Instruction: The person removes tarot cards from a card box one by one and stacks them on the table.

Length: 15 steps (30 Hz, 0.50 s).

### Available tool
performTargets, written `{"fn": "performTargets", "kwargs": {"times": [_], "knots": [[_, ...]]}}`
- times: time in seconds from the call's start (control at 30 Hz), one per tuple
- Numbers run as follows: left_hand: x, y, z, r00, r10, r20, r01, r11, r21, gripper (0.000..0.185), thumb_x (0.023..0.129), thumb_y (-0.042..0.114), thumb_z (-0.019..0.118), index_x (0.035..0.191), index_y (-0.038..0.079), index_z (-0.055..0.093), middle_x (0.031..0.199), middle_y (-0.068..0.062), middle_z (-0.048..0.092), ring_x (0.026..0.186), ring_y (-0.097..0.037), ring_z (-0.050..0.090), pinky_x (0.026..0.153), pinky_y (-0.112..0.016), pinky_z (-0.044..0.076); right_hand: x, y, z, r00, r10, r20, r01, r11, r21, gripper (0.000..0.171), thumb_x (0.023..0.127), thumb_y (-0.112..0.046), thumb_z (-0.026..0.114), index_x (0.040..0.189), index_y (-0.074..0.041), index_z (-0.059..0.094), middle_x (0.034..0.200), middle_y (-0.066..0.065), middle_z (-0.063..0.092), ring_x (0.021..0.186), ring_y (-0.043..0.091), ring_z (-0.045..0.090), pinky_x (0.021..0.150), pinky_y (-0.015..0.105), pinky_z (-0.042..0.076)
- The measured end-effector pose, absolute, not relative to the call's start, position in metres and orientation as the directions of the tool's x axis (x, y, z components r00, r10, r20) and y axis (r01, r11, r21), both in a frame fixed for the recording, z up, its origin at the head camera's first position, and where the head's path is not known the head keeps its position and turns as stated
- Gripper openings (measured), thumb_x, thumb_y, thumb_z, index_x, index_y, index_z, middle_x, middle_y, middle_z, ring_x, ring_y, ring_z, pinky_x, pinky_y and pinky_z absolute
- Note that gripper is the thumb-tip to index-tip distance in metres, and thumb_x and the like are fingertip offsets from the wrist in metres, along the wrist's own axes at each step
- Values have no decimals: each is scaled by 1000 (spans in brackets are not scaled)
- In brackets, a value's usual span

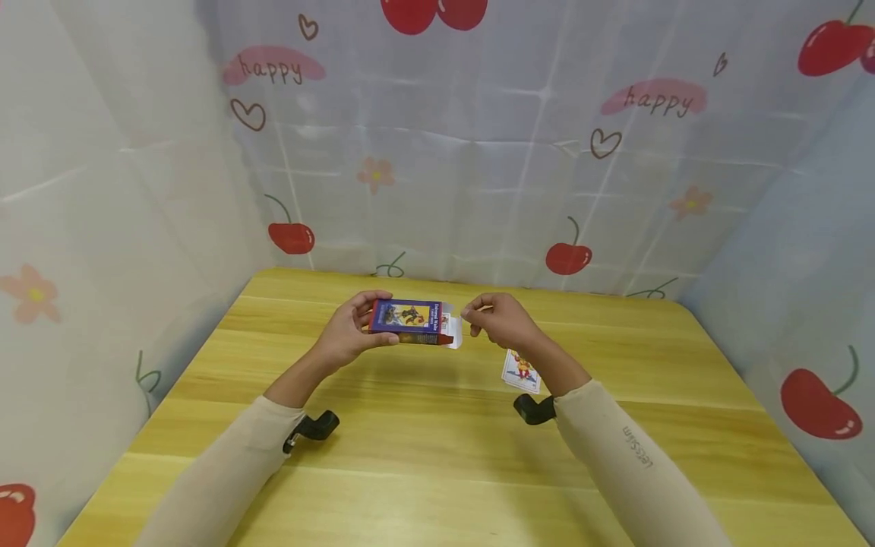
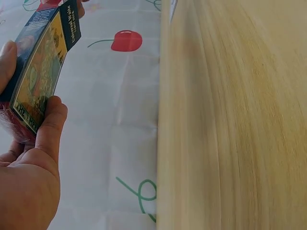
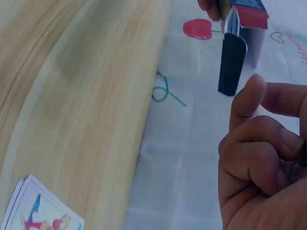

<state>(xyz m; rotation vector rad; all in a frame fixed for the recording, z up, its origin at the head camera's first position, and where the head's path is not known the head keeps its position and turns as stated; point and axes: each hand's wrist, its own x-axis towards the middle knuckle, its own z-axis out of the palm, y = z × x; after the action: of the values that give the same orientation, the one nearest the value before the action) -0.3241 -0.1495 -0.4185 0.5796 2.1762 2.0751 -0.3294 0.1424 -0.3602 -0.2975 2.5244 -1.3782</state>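
A purple-blue tarot card box (image 1: 408,317), lettered "Universal Waite", is held above the table by my left hand (image 1: 347,330). The thumb lies along its near side and the fingers reach round the far side. At its right end the flaps (image 1: 455,333) stand open, and a bit of a printed card (image 1: 445,320) shows in the opening. My right hand (image 1: 504,322) is just right of the flaps, fingers curled and thumb against the index finger; nothing shows between them. Below it, a small stack of picture cards (image 1: 521,372) lies on the table, partly hidden by the right wrist.
The wood-grain table (image 1: 410,463) is bordered at the back and sides by a curtain (image 1: 437,205) printed with cherries, hearts and "happy". A black wrist mount (image 1: 320,425) juts from the left sleeve, another black mount (image 1: 533,410) from the right.
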Motion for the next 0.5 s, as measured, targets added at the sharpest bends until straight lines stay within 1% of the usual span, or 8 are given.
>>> {"fn": "performTargets", "kwargs": {"times": [0.07, 0.13, 0.17, 0.23, 0.3, 0.33, 0.4, 0.5], "knots": [[-324, -149, -419, -925, 324, 197, 211, 7, 978, 72, 79, 7, 82, 140, 8, 45, 139, -17, 51, 114, -18, 60, 87, -26, 58, -331, 135, -362, -952, -283, -115, -65, 556, -829, 28, 99, -31, 58, 111, -7, 67, 77, 7, 67, 48, 11, 34, 46, 25, 29], [-324, -148, -419, -926, 323, 196, 209, 8, 978, 71, 79, 8, 82, 140, 8, 45, 139, -17, 51, 115, -19, 59, 87, -26, 58, -331, 129, -363, -957, -270, -107, -76, 588, -805, 28, 98, -33, 60, 109, -8, 68, 82, 12, 69, 56, 16, 50, 53, 26, 37], [-324, -148, -418, -926, 323, 196, 211, 12, 977, 71, 79, 7, 82, 140, 8, 45, 139, -16, 51, 116, -19, 59, 87, -26, 58, -331, 126, -363, -958, -268, -100, -87, 606, -791, 29, 98, -34, 60, 108, -8, 69, 85, 13, 70, 64, 20, 57, 58, 28, 41], [-324, -148, -417, -926, 323, 195, 213, 23, 977, 71, 79, 7, 82, 139, 9, 45, 139, -16, 51, 117, -21, 58, 88, -25, 58, -331, 121, -363, -963, -255, -91, -97, 639, -763, 31, 97, -35, 61, 107, -7, 70, 94, 14, 70, 83, 26, 65, 68, 30, 46], [-324, -148, -415, -927, 322, 194, 215, 32, 976, 72, 79, 7, 82, 140, 8, 45, 139, -16, 51, 118, -23, 58, 88, -25, 58, -331, 117, -363, -965, -249, -89, -104, 667, -738, 32, 97, -36, 61, 105, -6, 70, 101, 14, 70, 93, 30, 67, 73, 31, 48], [-324, -148, -414, -927, 322, 193, 215, 34, 976, 71, 79, 7, 82, 140, 8, 45, 139, -16, 51, 118, -24, 58, 88, -25, 58, -331, 115, -363, -965, -243, -93, -99, 672, -734, 32, 97, -36, 60, 104, -6, 70, 104, 13, 69, 94, 31, 67, 72, 31, 48], [-323, -148, -413, -927, 322, 194, 216, 36, 976, 71, 79, 7, 82, 140, 8, 45, 139, -16, 51, 118, -24, 57, 88, -25, 58, -332, 113, -363, -968, -231, -101, -86, 680, -728, 31, 96, -34, 60, 101, -6, 70, 108, 13, 68, 90, 29, 66, 69, 29, 46], [-323, -148, -412, -927, 323, 193, 215, 33, 976, 70, 79, 6, 82, 139, 9, 46, 139, -16, 51, 118, -24, 58, 88, -26, 58, -333, 111, -363, -968, -224, -113, -73, 683, -726, 30, 96, -34, 59, 98, -6, 69, 109, 13, 68, 86, 26, 63, 65, 28, 43]]}}
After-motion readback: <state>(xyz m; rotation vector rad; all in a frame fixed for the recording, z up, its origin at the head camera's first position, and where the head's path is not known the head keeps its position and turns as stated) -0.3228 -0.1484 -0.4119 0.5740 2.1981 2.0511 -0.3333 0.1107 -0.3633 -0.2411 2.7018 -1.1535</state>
